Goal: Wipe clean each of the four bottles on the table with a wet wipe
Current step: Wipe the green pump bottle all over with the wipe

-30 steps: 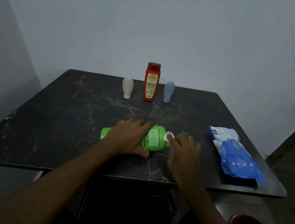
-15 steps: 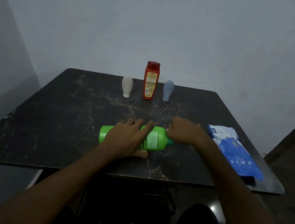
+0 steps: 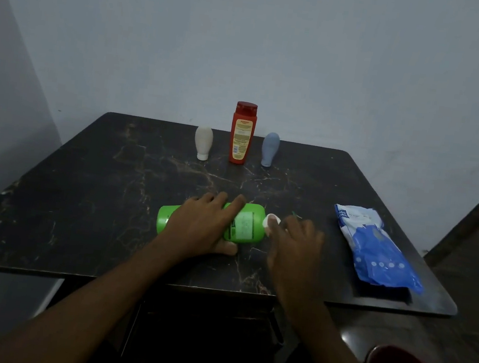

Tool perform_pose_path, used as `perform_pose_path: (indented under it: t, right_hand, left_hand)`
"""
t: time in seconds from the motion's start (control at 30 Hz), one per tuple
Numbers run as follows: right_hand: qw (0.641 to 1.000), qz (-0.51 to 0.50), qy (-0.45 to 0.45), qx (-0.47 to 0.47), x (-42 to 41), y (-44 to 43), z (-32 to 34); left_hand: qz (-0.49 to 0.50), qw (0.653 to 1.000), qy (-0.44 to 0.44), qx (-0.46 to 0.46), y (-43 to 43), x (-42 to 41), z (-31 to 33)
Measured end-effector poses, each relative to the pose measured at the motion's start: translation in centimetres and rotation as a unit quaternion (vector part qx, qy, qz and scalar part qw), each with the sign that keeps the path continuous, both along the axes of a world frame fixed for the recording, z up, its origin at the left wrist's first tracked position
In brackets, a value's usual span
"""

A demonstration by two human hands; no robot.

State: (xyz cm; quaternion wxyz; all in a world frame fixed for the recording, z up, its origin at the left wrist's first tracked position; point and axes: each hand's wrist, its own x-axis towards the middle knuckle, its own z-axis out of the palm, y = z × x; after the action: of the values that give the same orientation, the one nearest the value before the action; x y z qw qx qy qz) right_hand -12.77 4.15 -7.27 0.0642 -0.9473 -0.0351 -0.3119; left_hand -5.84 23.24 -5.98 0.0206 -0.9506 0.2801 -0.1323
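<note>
1. Green bottle (image 3: 246,227) is lying on its side near the front middle of the table (image 3: 80,192), base pointing left, cap end pointing right.
2. Left hand (image 3: 202,225) is clamping it down: fingers are reaching over the top and the thumb is pressing against the near side.
3. Right hand (image 3: 297,242) is working at the cap end, holding a small white wipe (image 3: 271,222) at its fingertips against the bottle's shoulder. The hand is blurring, so I cannot tell how tightly the fingers are curling.
4. Judgement: wiping of the first bottle is going on, and only at the cap end; the body under the left palm is being shielded from the wipe.
5. White bottle (image 3: 203,142), red bottle (image 3: 242,133) and blue bottle (image 3: 270,149) are standing upright in a row at the far edge, well apart from the hands, waiting their turn.
6. Pack (image 3: 374,249) is lying flat at the right, near the table's edge.
7. Risks I am noting:
   - The round bottle may be rolling out if the left hand is easing off while the right is pushing sideways.
   - The wipe is looking bunched small; it may be slipping from the fingertips or cleaning only a narrow strip.
   - Hard pressure at the cap may be popping it open and leaking.
   - A wide sweep of the right arm may be nudging the pack off the edge.
   - Reaching for the far row may be tipping the two narrow-footed bottles.
</note>
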Motion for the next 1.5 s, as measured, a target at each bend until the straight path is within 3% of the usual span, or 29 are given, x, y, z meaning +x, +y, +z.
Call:
perform_pose_path:
  t: [0.1, 0.2, 0.27, 0.4, 0.53, 0.6, 0.67, 0.8, 0.87, 1.0, 1.13, 1.27, 1.3, 1.4, 1.5]
  right_hand:
    - [0.975, 0.061, -0.103, 0.188, -0.3, 0.6, -1.7]
    - [0.881, 0.040, -0.078, 0.464, -0.6, 1.7, -1.2]
    - [0.803, 0.069, -0.049, 0.589, -0.3, 2.2, -1.3]
    - [0.676, 0.160, -0.034, 0.719, 1.0, 1.4, -1.4]
    - [0.490, 0.278, 0.096, 0.821, 2.8, -0.4, -1.7]
    - [0.461, 0.325, 0.143, 0.813, 3.7, -1.0, -1.4]
    - [0.459, 0.368, 0.173, 0.790, 4.5, -1.5, -0.9]
    - [0.503, 0.409, 0.226, 0.727, 5.5, -1.9, 0.8]
    - [0.508, 0.406, 0.243, 0.720, 5.4, -1.9, 1.0]
    - [0.511, 0.373, 0.200, 0.748, 3.8, -1.8, -0.4]
    - [0.616, 0.330, 0.158, 0.698, 1.3, -1.4, -0.7]
    - [0.619, 0.297, 0.113, 0.718, -0.1, -2.0, 2.8]
    - [0.636, 0.301, 0.106, 0.703, -0.3, -2.1, 3.9]
    - [0.701, 0.326, 0.065, 0.631, -0.9, -1.6, 7.0]
    - [0.795, 0.352, 0.034, 0.492, -1.2, -1.2, 8.8]
  left_hand:
    - [0.015, 1.000, -0.003, -0.011, 0.0, -0.2, 0.4]
    - [0.027, 0.998, -0.017, -0.062, 0.4, -0.3, 0.8]
    - [0.018, 0.996, -0.033, -0.087, 0.6, -0.5, 0.8]
    - [-0.007, 0.995, -0.048, -0.085, 1.2, -0.5, 0.5]
    - [-0.029, 0.991, -0.035, -0.128, 1.8, -0.5, 0.7]
    - [-0.040, 0.989, -0.031, -0.136, 2.0, -0.6, 0.6]
    - [-0.050, 0.989, -0.033, -0.133, 2.2, -0.7, 0.4]
    - [-0.069, 0.992, -0.044, -0.097, 2.3, -0.8, 0.2]
    - [-0.072, 0.992, -0.046, -0.094, 2.4, -0.9, 0.2]
    - [-0.075, 0.986, -0.069, -0.133, 2.7, -0.8, 0.4]
    - [-0.030, 0.965, -0.080, -0.249, 3.6, -0.7, 0.8]
    - [-0.029, 0.954, -0.142, -0.261, 4.0, -0.8, 0.0]
    - [-0.027, 0.952, -0.151, -0.267, 4.0, -0.8, -0.2]
    - [-0.024, 0.944, -0.162, -0.288, 4.1, -0.8, -0.5]
    - [-0.026, 0.939, -0.169, -0.297, 4.3, -1.1, -0.5]
